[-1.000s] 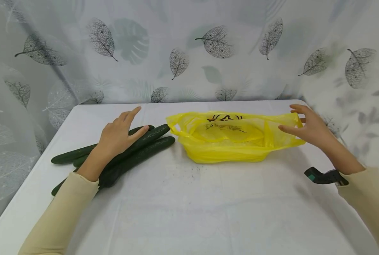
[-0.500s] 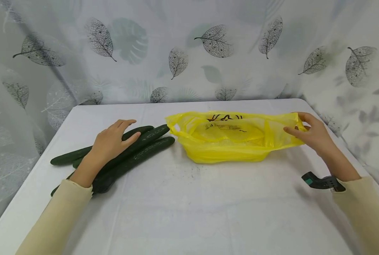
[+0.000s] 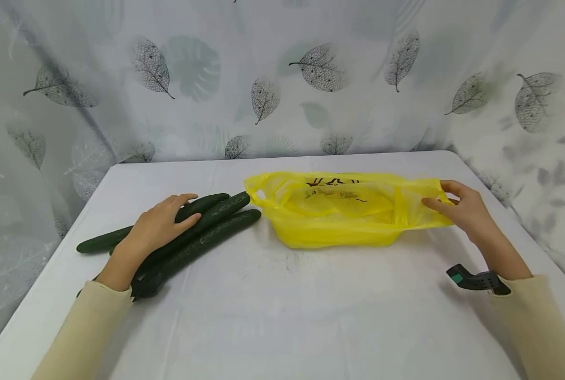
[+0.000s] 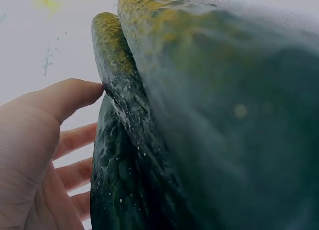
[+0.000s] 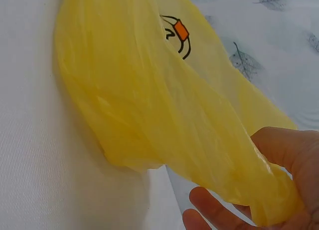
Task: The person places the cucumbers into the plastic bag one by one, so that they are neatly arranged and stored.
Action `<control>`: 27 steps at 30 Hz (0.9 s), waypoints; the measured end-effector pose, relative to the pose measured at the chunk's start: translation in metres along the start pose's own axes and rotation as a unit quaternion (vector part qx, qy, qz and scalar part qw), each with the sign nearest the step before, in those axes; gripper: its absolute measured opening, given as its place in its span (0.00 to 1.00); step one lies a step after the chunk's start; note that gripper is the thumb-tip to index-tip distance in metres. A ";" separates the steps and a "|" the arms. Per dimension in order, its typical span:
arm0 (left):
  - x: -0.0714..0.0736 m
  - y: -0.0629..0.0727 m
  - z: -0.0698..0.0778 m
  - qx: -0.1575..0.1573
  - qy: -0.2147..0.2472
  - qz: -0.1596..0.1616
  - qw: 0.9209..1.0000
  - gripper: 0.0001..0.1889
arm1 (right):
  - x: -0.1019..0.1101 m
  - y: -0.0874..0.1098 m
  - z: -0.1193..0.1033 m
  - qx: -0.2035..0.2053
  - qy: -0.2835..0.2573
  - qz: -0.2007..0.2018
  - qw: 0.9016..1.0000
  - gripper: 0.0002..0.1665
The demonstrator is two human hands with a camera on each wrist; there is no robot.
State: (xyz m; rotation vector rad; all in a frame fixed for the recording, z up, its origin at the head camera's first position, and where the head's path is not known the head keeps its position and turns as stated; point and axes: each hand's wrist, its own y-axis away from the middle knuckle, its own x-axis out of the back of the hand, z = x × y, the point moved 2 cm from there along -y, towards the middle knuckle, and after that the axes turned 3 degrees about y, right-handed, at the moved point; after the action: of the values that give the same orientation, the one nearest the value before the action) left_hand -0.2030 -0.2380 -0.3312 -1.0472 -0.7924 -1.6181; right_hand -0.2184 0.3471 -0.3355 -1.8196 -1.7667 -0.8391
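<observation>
Several dark green cucumbers (image 3: 211,236) lie in a pile at the left of the table. My left hand (image 3: 155,226) is low over the pile, fingers spread over the far cucumber (image 3: 103,240). In the left wrist view, the thumb (image 4: 75,95) meets a cucumber's side, with the other fingers partly hidden behind the pile. A yellow plastic bag (image 3: 334,232) lies with its mouth spread, right of the pile. My right hand (image 3: 472,214) holds the bag's right end, thumb in front and fingers behind. The right wrist view shows the bag's handle (image 5: 271,200) between thumb and fingers.
A white cloth covers the table (image 3: 287,316). Behind it and along the sides hangs a leaf-patterned curtain (image 3: 197,116). A dark strap (image 3: 477,278) sticks out at the right wrist. The bag's left corner is close to the cucumber tips.
My left hand has come down and left onto the cucumbers. My right hand has closed its fingers on the bag's right end. The bag and cucumbers have hardly moved.
</observation>
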 end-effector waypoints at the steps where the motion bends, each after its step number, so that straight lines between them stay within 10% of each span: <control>1: -0.001 0.001 -0.001 0.001 0.004 -0.003 1.000 0.31 | 0.000 0.001 0.000 0.001 0.001 0.000 1.000 0.47; 27: 0.004 0.007 -0.017 0.013 0.010 -0.025 1.000 0.34 | 0.001 0.006 -0.001 -0.006 -0.005 0.013 1.000 0.43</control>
State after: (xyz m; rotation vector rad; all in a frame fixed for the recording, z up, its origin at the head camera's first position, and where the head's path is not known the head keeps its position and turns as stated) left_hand -0.2006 -0.2564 -0.3340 -0.9984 -0.8305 -1.6536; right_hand -0.2130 0.3465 -0.3341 -1.8528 -1.7434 -0.8335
